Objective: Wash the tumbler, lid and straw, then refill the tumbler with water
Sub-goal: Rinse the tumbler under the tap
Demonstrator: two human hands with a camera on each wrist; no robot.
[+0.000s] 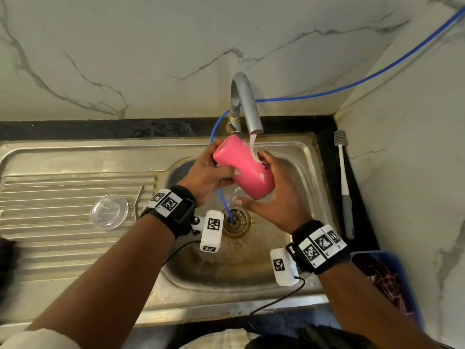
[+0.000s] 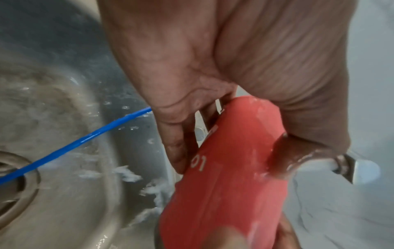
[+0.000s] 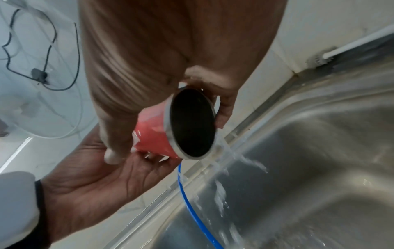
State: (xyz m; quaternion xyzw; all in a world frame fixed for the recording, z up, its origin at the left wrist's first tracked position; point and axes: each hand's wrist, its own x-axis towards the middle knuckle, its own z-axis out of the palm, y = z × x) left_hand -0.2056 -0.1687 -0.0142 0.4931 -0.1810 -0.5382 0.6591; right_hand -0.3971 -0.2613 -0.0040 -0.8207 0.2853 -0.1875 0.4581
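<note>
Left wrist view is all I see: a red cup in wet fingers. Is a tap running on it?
Observer: Yes. Head view: the grey curved tap pours onto the pink metal tumbler, gripped by left hand and right hand.
Operator: Lid on?
Observer: No; the clear round lid lies on the steel drainboard.
Operator: Any brush?
Observer: A white long-handled brush lies on the counter, right of the sink.

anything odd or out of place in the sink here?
Yes: a thin blue tube runs along the wall, behind the tap and down into the sink drain, passing right under the pink tumbler being rinsed. The basin floor looks rust-stained.
</note>
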